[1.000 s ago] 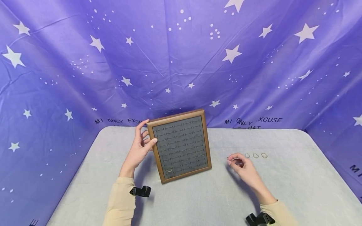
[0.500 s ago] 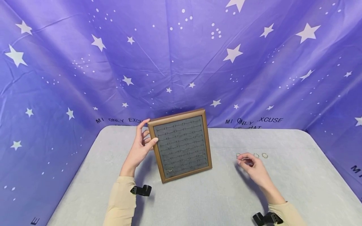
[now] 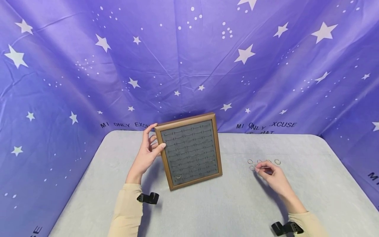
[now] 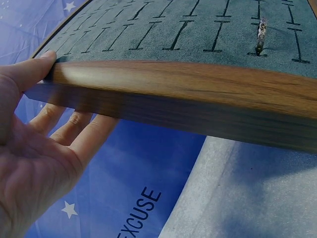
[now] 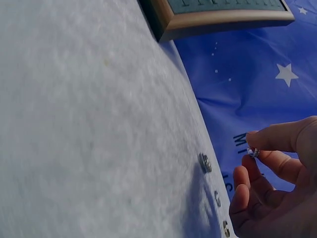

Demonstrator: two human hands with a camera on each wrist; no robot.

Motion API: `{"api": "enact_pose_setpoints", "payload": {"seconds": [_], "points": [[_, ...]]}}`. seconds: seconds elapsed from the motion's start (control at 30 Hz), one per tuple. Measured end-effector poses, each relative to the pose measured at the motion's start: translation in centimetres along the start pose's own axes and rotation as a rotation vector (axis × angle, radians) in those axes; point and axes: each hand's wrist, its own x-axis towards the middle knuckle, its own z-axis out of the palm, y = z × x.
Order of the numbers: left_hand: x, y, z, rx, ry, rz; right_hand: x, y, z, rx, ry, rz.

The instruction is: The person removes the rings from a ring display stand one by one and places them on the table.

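Note:
My left hand (image 3: 145, 158) grips the left side of a wood-framed ring display (image 3: 190, 151), thumb on the front and other fingers behind. The display stands tilted on the table, its dark grey padded face lined with rows of slots. One ring (image 4: 261, 37) sits in a slot near its lower left corner. My right hand (image 3: 273, 176) pinches a small silvery ring (image 5: 253, 152) between thumb and index finger, just above the table. Beyond it lie several loose rings (image 3: 250, 161) in a row, partly hidden by my fingers; the rightmost ring (image 3: 277, 162) shows fully.
A pale grey cloth-covered table (image 3: 222, 210) spreads beneath both hands. Behind it and at the sides hangs a purple curtain (image 3: 189, 65) with white stars. Black wrist cameras are strapped on both sleeves.
My right hand has moved to the right along the row with the ring between its fingertips, uncovering the row's left end. The left hand and display stay nearly still.

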Motion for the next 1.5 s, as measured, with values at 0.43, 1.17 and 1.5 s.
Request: {"api": "enact_pose_setpoints", "payload": {"seconds": [0.43, 1.17, 1.5], "points": [[0.0, -0.1, 0.0, 0.011, 0.005, 0.004, 0.5, 1.6, -1.2, -0.164, 0.009, 0.031], [0.1, -0.1, 0.0, 0.017, 0.006, 0.0, 1.6, 1.8, -1.8, -0.338, -0.053, 0.087], [0.0, -0.1, 0.0, -0.002, 0.0, 0.003, 1.0, 1.8, -1.9, -0.245, -0.029, 0.039]]}}
